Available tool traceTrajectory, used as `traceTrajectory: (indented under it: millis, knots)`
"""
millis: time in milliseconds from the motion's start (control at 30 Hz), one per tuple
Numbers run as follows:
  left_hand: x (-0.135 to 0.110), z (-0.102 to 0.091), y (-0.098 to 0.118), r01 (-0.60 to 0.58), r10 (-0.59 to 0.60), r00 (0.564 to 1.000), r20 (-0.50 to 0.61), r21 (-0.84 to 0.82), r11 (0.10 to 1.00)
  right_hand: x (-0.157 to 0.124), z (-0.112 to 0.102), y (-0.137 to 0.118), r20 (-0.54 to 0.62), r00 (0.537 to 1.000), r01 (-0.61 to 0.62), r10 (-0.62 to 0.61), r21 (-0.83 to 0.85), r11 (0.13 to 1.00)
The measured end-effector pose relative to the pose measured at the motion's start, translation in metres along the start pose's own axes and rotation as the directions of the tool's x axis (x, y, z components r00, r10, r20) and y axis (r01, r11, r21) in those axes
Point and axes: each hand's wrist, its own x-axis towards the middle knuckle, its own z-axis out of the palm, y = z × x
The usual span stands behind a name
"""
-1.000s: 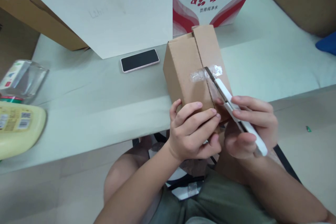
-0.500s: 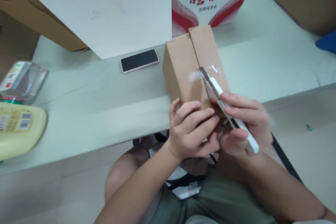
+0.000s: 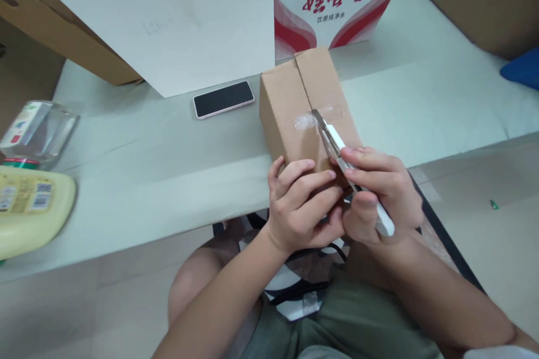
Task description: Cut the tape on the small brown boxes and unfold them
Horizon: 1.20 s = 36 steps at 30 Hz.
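Note:
A brown cardboard box (image 3: 280, 95) rests on the table's near edge, tilted toward me, with a seam running along its top. Clear tape (image 3: 305, 120) crosses that seam. My left hand (image 3: 301, 205) grips the near end of the box, its fingers curled over the top. In my right hand (image 3: 381, 193) is a white utility knife (image 3: 334, 137), held between thumb and fingers. The knife's blade tip meets the seam at the tape. The near end of the box is partly hidden behind my hands.
A phone (image 3: 224, 99) lies left of the box. Behind stand a white box (image 3: 177, 22) and a red-and-white printed carton (image 3: 337, 5). At left lie a clear bottle (image 3: 50, 129) and a yellow bottle (image 3: 37, 213). A blue object (image 3: 522, 72) is at the right edge.
The box's far end and my right hand with the utility knife have shifted slightly left. My left hand keeps its hold on the box.

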Motion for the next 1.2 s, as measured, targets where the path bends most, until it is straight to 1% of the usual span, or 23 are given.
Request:
traceTrajectory:
  millis: [100,133,267,400,567,800,1033,1200]
  knots:
    - [0.0,0.0,0.0,0.013,-0.013,1.0,0.004,-0.01,1.0,0.002,0.002,-0.001,-0.105,0.993,0.051,-0.048,0.027,0.998]
    - [0.0,0.0,0.0,0.017,-0.017,1.0,0.004,-0.013,1.0,0.003,0.002,-0.002,-0.107,0.993,0.054,-0.05,0.036,0.998]
    - [0.001,0.001,0.0,0.026,-0.027,1.0,-0.001,-0.021,0.999,0.003,0.003,-0.001,-0.105,0.993,0.051,-0.044,0.064,0.997]
    - [0.001,0.001,0.0,0.023,-0.023,1.0,-0.005,-0.019,1.0,0.0,0.0,0.001,-0.079,0.996,0.049,-0.043,0.082,0.995]
    - [0.0,0.0,0.0,0.018,-0.018,1.0,-0.004,-0.021,1.0,-0.005,-0.002,0.005,-0.079,0.994,0.08,-0.071,0.122,0.989]
    - [0.001,-0.003,0.0,0.011,-0.011,1.0,0.017,0.001,1.0,-0.007,-0.004,0.002,-0.046,0.996,0.076,-0.071,0.121,0.99]
    - [0.004,-0.002,-0.003,0.018,-0.019,1.0,-0.003,-0.017,1.0,-0.004,-0.002,0.0,-0.09,0.989,0.126,-0.115,0.139,0.982]
    - [0.006,-0.003,-0.006,0.021,-0.02,1.0,0.02,-0.037,0.999,-0.008,-0.002,0.0,-0.063,0.993,0.104,-0.096,0.134,0.986]
